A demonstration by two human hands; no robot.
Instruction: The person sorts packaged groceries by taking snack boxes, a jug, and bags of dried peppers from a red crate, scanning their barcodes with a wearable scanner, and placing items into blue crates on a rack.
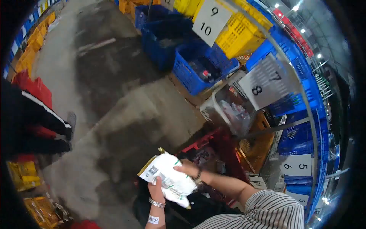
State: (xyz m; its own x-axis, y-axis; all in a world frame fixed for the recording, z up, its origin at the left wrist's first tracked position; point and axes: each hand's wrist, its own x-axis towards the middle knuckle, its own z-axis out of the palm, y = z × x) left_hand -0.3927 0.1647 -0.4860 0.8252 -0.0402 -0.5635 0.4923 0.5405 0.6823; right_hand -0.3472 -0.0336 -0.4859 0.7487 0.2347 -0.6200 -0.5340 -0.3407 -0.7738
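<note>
Between my two hands is a white plastic packet [171, 176] with gold edges, green print and a dark code patch, held tilted over the floor. My left hand [155, 191], with silver bangles and a wrist label, grips its lower left side. My right hand [187, 168], wearing a dark bracelet, closes on its upper right side. Just beyond my right forearm stands a red crate [228, 162] with packaged goods inside.
A white basket [215, 108] holds plastic-wrapped items, beside a blue basket [194, 82] with dark contents. Number sheets like 7/8 [263, 82] hang on a metal frame at right. At left, a person in dark trousers [38, 114] stands near red and yellow crates.
</note>
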